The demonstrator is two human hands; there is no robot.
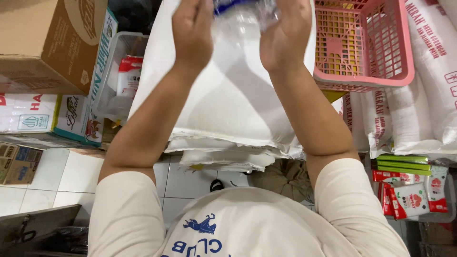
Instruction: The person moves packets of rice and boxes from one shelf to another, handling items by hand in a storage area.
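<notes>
Head view: looking down over the person's cream shirt.
Left hand (192, 33): clasps one side of a clear plastic bag (240, 21).
Right hand (284, 35): grasps its other side.
Bag: between both palms, above stacked white sacks (228, 104).
Beyond: pink basket (364, 45) just right.

A clear, glossy plastic bag (243, 19) with a blue patch at its top is showing between the left hand (192, 33) and right hand (285, 35). Beneath it a stack of plain white woven sacks (228, 109) is lying. A pink plastic lattice basket (364, 45) is sitting beside white bagged rolls with red lettering (431, 71). Brown cardboard boxes (47, 43) are standing over white floor tiles (57, 176). The cream shirt (247, 228) is bearing blue print.
</notes>
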